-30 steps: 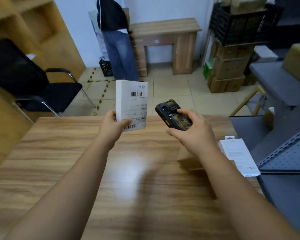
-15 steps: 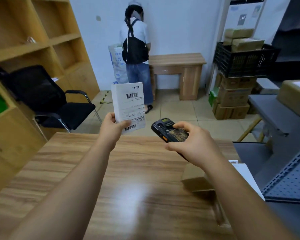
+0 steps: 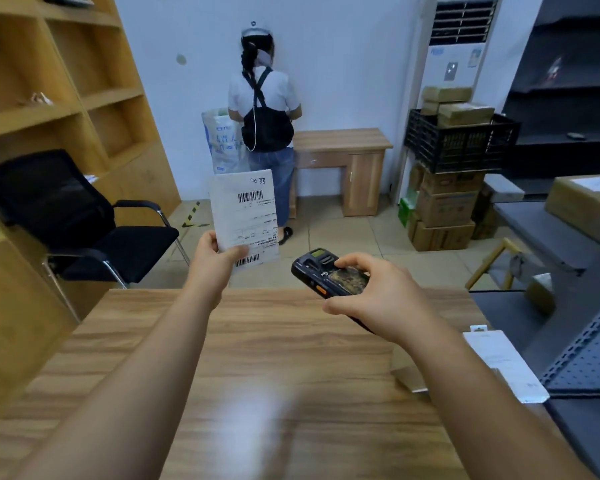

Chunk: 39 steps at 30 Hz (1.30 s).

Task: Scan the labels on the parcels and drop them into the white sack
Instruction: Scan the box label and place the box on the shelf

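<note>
Head-camera view: a flat white parcel is held upright at about 11 o'clock by the left hand, pinched at its lower left corner, so that both barcodes on the label face the person and stay uncovered. A black handheld scanner is grasped by the right hand at about 1 o'clock, its head tilted towards the parcel, apparently so the label can be read. Both are raised above the far edge of the wooden table. A white sack is seen at 12 o'clock, beside another person; whether it is the intended one cannot be told. More parcels lie at 3 o'clock.
</note>
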Each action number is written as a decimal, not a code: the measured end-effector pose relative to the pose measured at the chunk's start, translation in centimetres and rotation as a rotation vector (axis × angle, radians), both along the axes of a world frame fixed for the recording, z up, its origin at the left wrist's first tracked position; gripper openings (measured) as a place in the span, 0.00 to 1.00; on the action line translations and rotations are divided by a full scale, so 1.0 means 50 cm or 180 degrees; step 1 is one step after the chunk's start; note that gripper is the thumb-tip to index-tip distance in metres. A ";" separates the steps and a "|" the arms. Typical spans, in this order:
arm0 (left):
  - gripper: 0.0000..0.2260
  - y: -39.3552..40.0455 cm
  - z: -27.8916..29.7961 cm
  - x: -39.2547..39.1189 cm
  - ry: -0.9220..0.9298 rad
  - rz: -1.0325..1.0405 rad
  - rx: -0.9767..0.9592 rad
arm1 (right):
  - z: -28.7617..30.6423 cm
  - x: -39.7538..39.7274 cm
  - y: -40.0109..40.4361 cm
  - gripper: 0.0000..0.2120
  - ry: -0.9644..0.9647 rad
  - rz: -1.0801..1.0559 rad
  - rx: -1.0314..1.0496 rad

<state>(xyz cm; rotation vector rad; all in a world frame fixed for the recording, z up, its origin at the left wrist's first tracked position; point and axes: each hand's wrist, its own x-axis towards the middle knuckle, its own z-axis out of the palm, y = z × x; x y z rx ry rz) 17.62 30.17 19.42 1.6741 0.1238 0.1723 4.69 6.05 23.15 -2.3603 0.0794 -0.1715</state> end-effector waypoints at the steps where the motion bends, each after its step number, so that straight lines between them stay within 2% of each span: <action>1: 0.17 0.013 0.006 0.005 -0.0046 -0.0015 -0.0051 | 0.000 -0.001 0.016 0.29 -0.0057 -0.0063 0.0046; 4: 0.18 0.047 0.021 0.016 -0.0182 -0.0022 -0.0158 | -0.009 -0.004 0.058 0.31 -0.0234 -0.0279 0.0245; 7: 0.21 0.066 0.020 0.029 -0.0168 -0.0382 -0.0219 | -0.024 -0.023 0.089 0.31 -0.0402 -0.0540 0.0395; 13: 0.15 -0.020 -0.026 -0.015 -0.0063 -0.1601 0.0158 | -0.088 -0.137 0.055 0.30 -0.0538 -0.1449 0.0318; 18: 0.13 -0.178 -0.092 -0.115 0.0337 -0.2785 0.0092 | -0.122 -0.318 -0.023 0.29 -0.0406 -0.2397 0.0283; 23: 0.13 -0.366 -0.087 -0.285 0.0470 -0.3824 0.0010 | -0.112 -0.541 -0.097 0.28 -0.0649 -0.3465 0.0211; 27: 0.19 -0.502 -0.064 -0.431 0.0566 -0.4503 -0.0043 | -0.090 -0.720 -0.138 0.27 -0.0890 -0.4283 0.0176; 29: 0.16 -0.564 -0.053 -0.516 0.0533 -0.4820 -0.0045 | -0.087 -0.806 -0.151 0.26 -0.0961 -0.4603 0.0185; 31: 0.12 -0.617 -0.042 -0.612 0.0535 -0.5114 -0.0051 | -0.093 -0.892 -0.166 0.26 -0.0990 -0.4886 0.0188; 36: 0.12 -0.736 -0.046 -0.840 0.0463 -0.5611 0.0004 | -0.124 -1.101 -0.215 0.27 -0.1123 -0.5335 0.0122; 39: 0.12 -0.801 -0.048 -0.962 0.0620 -0.5712 0.0043 | -0.136 -1.221 -0.256 0.28 -0.1220 -0.5505 0.0169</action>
